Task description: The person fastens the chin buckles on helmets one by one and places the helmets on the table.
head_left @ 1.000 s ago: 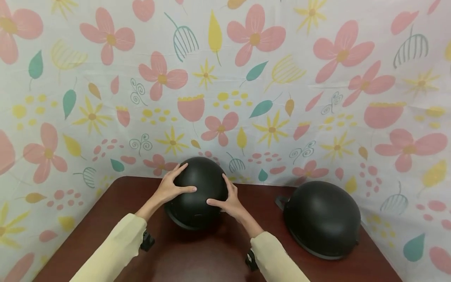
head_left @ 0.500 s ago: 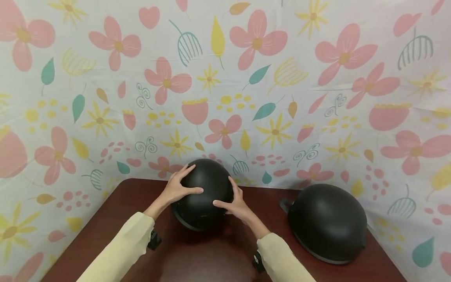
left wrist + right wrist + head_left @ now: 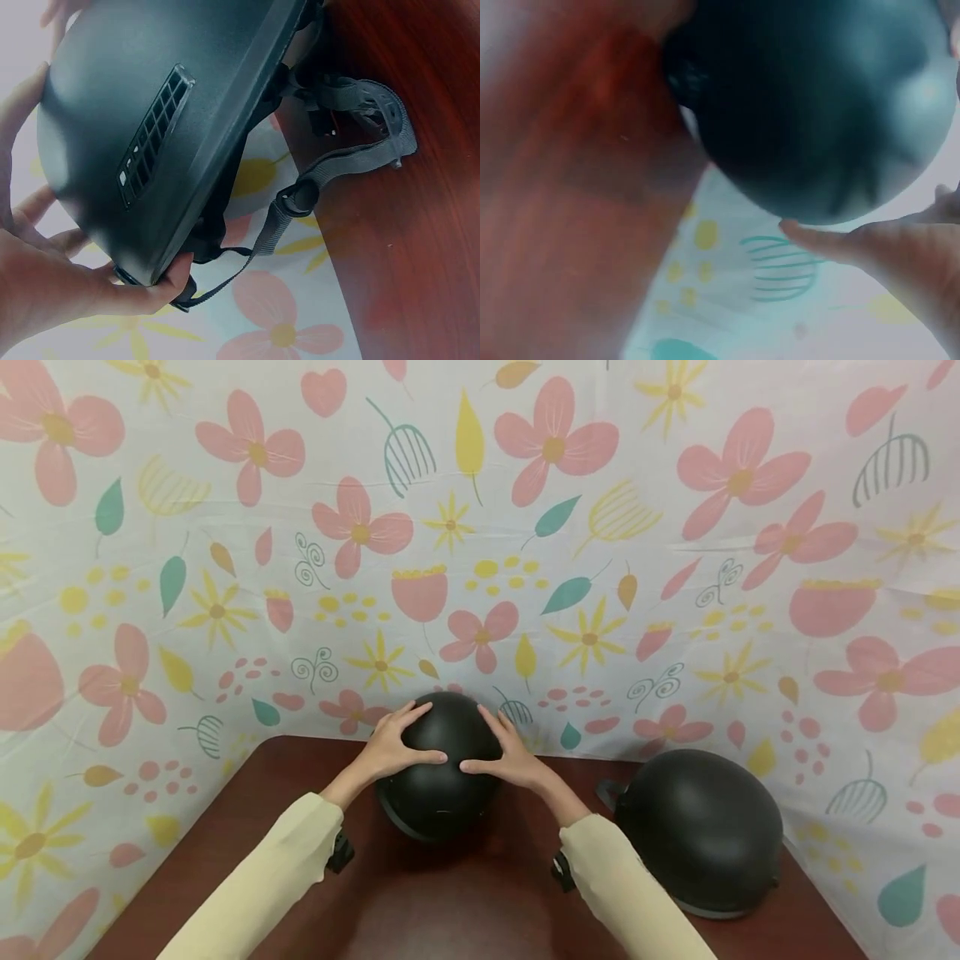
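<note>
A matte black helmet (image 3: 450, 793) sits between both hands near the back of the table, dome up. Its slatted vent (image 3: 154, 135) and a dangling grey chin strap (image 3: 300, 195) appear in the left wrist view. The left hand (image 3: 388, 747) holds the helmet's left side, thumb across the front of the dome. On the opposite side, the right hand (image 3: 517, 762) grips the dome with fingers spread and its thumb close to the left one. In the right wrist view, one finger of the right hand (image 3: 900, 259) meets the dome's edge; that view is blurred.
A second black helmet (image 3: 701, 831) rests dome up at the right, with a strap loop (image 3: 609, 793) sticking out on its left. The dark red-brown table (image 3: 442, 910) ends at a flower-printed cloth (image 3: 555, 568) behind and at both sides.
The right hand has moved higher on the helmet, its fingers now nearer the top. The helmet has turned slightly. The whole head view has shifted a little.
</note>
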`<state>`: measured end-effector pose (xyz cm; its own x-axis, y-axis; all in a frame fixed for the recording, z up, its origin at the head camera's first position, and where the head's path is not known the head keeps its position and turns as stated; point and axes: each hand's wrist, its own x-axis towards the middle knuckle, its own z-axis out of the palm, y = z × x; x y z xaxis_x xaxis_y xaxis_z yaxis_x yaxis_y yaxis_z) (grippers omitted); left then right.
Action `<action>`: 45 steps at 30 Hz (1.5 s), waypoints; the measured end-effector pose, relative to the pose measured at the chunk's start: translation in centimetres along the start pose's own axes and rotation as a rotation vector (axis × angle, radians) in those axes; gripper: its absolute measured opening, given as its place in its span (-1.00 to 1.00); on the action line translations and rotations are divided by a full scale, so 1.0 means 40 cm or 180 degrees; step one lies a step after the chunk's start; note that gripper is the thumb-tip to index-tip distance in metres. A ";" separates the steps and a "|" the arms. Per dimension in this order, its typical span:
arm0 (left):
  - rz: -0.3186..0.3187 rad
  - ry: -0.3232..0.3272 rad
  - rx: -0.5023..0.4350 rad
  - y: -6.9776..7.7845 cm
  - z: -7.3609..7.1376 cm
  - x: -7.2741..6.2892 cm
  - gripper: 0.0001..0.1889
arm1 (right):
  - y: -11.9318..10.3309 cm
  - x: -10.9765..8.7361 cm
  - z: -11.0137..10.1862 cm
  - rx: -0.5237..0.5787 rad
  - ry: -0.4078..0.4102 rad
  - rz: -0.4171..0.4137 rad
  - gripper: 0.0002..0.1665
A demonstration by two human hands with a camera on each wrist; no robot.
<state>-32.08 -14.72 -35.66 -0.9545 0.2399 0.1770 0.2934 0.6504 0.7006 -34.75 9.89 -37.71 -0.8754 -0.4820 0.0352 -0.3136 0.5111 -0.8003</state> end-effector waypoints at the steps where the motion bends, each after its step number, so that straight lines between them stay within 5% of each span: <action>1: 0.0014 0.0001 0.0037 0.002 0.000 0.001 -0.02 | -0.009 0.006 -0.001 -0.0125 -0.0014 -0.0045 0.29; 6: 0.0083 -0.0017 0.0209 0.010 -0.002 0.004 -0.01 | -0.034 0.029 0.015 -0.0536 -0.0036 -0.0055 0.37; 16: 0.0196 -0.0046 0.0184 0.014 0.003 0.009 -0.05 | -0.031 0.028 0.027 -0.0430 0.0047 0.0041 0.37; 27: 0.0010 -0.0008 -0.0052 0.032 -0.013 0.011 -0.17 | -0.006 0.012 0.003 -0.0202 0.0115 0.0072 0.37; 45: -0.0109 0.0003 -0.0078 -0.042 -0.014 -0.001 0.04 | 0.011 0.017 0.014 -0.0019 0.0200 0.0117 0.35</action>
<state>-32.57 -16.21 -36.44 -0.9640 0.2171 0.1533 0.2592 0.6404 0.7229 -35.27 9.41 -38.36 -0.9077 -0.4174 0.0435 -0.2829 0.5320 -0.7981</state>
